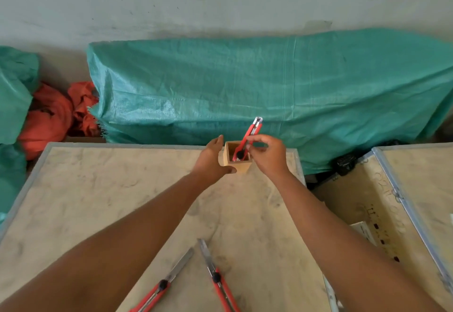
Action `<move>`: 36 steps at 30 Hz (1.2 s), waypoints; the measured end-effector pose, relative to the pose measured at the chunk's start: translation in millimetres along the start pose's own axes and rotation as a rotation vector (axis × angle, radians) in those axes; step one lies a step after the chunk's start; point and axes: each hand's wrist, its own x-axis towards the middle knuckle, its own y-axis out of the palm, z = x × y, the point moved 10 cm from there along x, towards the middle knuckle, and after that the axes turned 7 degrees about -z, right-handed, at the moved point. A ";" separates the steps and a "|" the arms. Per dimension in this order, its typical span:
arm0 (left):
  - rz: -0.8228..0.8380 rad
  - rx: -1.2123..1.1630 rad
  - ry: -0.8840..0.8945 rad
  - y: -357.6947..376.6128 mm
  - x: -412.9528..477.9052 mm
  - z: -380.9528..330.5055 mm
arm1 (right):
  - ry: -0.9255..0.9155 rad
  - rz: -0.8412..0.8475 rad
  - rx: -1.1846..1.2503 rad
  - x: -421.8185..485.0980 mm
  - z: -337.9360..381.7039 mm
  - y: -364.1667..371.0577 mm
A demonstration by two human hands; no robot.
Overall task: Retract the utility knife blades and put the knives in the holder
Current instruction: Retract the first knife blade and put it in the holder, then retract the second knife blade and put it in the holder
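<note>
**One knife in the holder, two on the board with blades out**

Beyond the plywood table (98,201), at twelve o'clock, a long shape lies under a green tarp (245,86) against the grey wall. At ten o'clock from the holder, crumpled orange cloth (56,113) sits between that tarp and another green-covered heap (14,95) at the left edge. At three o'clock, a second plywood crate (362,203) with metal edging stands just beside the table, a black bag (345,163) wedged behind it. Both forearms reach across the table's middle; nothing lies between them and the holder.

The wooden holder (236,162), a small square open-topped box, stands at the table's far edge. A red utility knife (247,140) stands in it, tilted towards one o'clock, its lower end inside the box and its metal tip up in the air. The left hand (212,158) cups the holder's left side, fingers wrapped against the wall. The right hand (268,154) pinches the knife's body between fingertips just above the rim. What else sits inside the holder is hard to make out.

At six o'clock, near the table's close edge, two more red knives lie flat: the left knife (161,284) pointing towards one o'clock, the right knife (217,276) towards eleven, both with blades extended, tips near each other but apart.
</note>
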 end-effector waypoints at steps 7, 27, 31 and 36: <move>0.103 -0.018 -0.118 41.7 42.2 29.0 | -0.080 -0.032 -0.134 25.4 -38.0 29.4; -0.017 -0.107 -0.160 13.4 -4.6 47.0 | -0.014 0.012 -0.218 -39.1 -38.2 22.7; -0.049 -0.112 -0.199 -11.5 -58.8 73.9 | 0.018 0.114 -0.220 -106.0 -23.7 35.8; -0.058 -0.134 -0.256 -30.4 -149.7 128.5 | 0.186 0.357 -0.130 -207.8 -21.9 77.2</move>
